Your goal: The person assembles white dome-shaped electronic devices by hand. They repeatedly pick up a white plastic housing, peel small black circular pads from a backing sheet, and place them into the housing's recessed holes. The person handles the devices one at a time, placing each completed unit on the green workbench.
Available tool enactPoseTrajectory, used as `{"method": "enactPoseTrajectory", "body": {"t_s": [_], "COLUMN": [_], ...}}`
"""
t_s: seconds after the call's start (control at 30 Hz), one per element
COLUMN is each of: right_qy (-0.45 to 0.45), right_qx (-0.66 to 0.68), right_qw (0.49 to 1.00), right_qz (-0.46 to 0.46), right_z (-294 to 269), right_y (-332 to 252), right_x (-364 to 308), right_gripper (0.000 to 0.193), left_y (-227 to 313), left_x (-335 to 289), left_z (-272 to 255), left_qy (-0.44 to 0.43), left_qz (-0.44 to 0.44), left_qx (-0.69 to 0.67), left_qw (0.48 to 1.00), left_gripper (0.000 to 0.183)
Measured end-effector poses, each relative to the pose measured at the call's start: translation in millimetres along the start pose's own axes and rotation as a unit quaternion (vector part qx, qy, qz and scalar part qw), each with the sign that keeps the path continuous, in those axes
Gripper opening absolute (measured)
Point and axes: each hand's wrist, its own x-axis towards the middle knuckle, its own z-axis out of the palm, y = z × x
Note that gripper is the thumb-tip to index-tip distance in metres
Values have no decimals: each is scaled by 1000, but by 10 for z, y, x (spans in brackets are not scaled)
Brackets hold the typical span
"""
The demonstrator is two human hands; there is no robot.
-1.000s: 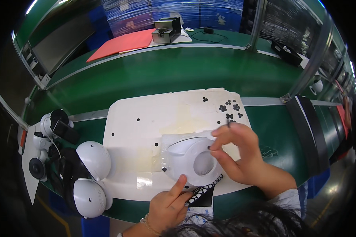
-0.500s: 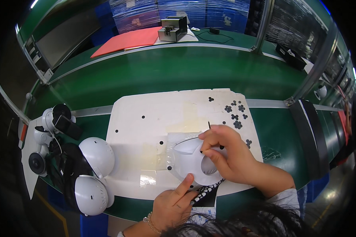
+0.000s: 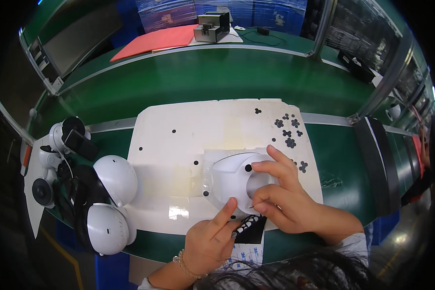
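A white rounded plastic housing (image 3: 229,186) lies on a clear-wrapped pad (image 3: 208,171) in front of me. My right hand (image 3: 287,193) is over its right side, the index fingertip at a round black sticker (image 3: 248,167) on the housing. Its thumb and another finger are pinched around a thin dark pointed tool (image 3: 252,207), mostly hidden by the hand. My left hand (image 3: 212,244) has its index finger stretched onto the housing's near edge. The other left fingers grip a black sticker sheet (image 3: 251,233) with rows of white round gaps.
A cream board (image 3: 164,179) lies under the work, with loose black dots and clusters of them (image 3: 290,142) at the right. White domed housings (image 3: 115,180) and small cameras (image 3: 43,192) crowd the left. A black padded strip (image 3: 378,164) stands right; a metal fixture (image 3: 211,27) sits behind.
My right index finger has extended from a pinch to the black sticker, now seen flat on the housing. The thin tool's tip now points down beside the thumb. My left hand stays put.
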Motion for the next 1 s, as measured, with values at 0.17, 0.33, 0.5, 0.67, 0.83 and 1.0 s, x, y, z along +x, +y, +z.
{"method": "enactPoseTrajectory", "body": {"t_s": [0.17,0.33,0.5,0.67,0.83,1.0], "right_qy": [-22,6,60,76,57,115], "right_qx": [-5,-63,-330,-168,-101,-166], "right_qw": [1000,998,930,982,991,960], "right_qz": [6,-14,-152,-26,-73,-192], "right_z": [9,60,56,59,115,150], "right_y": [-21,-16,-28,-75,-20,51], "right_x": [19,-14,-218,-334,-329,-447], "right_gripper": [6,6,19,25,20,16], "left_y": [7,-1,8,11,8,19], "left_x": [6,4,5,-1,-12,-1], "left_z": [-8,14,29,54,77,76], "left_qy": [6,11,20,39,61,60], "left_qz": [1,-1,-12,-36,-33,-38], "left_qx": [3,-2,-24,-57,-67,-59], "left_qw": [1000,1000,999,997,995,996], "left_gripper": [25,25,23,19,16,16]}}
